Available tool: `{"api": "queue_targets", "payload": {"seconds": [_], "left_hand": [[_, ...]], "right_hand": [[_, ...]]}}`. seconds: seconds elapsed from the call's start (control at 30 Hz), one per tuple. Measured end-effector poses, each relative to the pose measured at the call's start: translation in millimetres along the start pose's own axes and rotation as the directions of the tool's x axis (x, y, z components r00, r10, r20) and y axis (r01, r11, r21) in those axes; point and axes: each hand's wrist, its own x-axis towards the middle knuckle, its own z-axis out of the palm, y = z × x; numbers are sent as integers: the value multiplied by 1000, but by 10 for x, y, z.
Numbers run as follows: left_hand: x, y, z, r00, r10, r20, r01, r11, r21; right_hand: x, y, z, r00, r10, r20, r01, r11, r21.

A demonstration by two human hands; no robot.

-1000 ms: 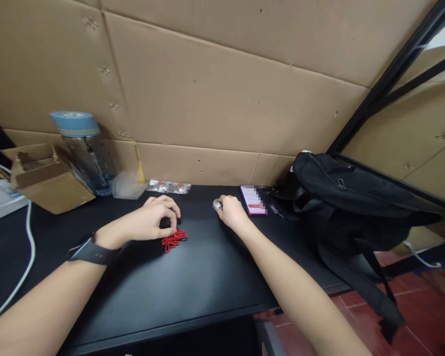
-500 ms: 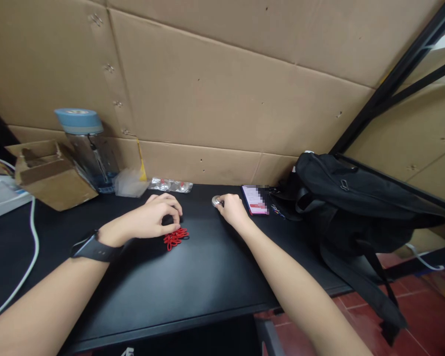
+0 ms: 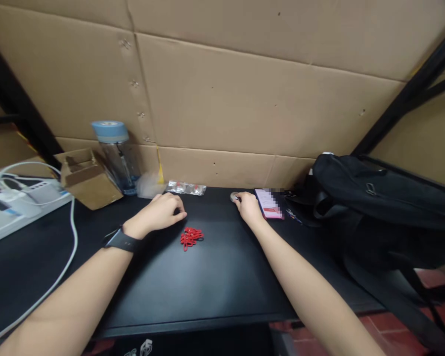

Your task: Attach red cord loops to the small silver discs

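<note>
A small heap of red elastic bands [image 3: 192, 237] lies on the black desk [image 3: 207, 282]. My left hand [image 3: 162, 212], with a black watch on its wrist, rests knuckles-up just left of and behind the heap, its fingers curled under and apart from the bands. Whether anything is in it is hidden. My right hand [image 3: 249, 206] is farther back, its fingertips closed on a small round silver object [image 3: 234, 197] beside a phone [image 3: 270, 203] with a lit screen.
A black backpack [image 3: 378, 198] fills the right end of the desk. At the back left stand a blue-lidded bottle [image 3: 115, 153], an open cardboard box [image 3: 89, 178], clear plastic bags [image 3: 185, 188], and a white power strip [image 3: 18, 202] with its cable. A cardboard wall stands behind.
My left hand has drawn back off the red bands and curled shut. My right hand stays on the silver object. The view has shifted left and back.
</note>
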Motion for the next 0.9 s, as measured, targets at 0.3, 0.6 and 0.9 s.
{"api": "queue_targets", "payload": {"seconds": [0.3, 0.6, 0.9], "left_hand": [[12, -265, 134, 986, -119, -117, 126, 990, 59], [614, -97, 386, 988, -52, -144, 74, 986, 152], [680, 64, 367, 998, 13, -65, -8, 997, 78]], "right_hand": [[-93, -83, -53, 999, -37, -31, 31, 984, -173], [-365, -409, -29, 928, -371, -42, 368, 927, -64], [-371, -362, -13, 925, -376, -49, 377, 898, 229]]}}
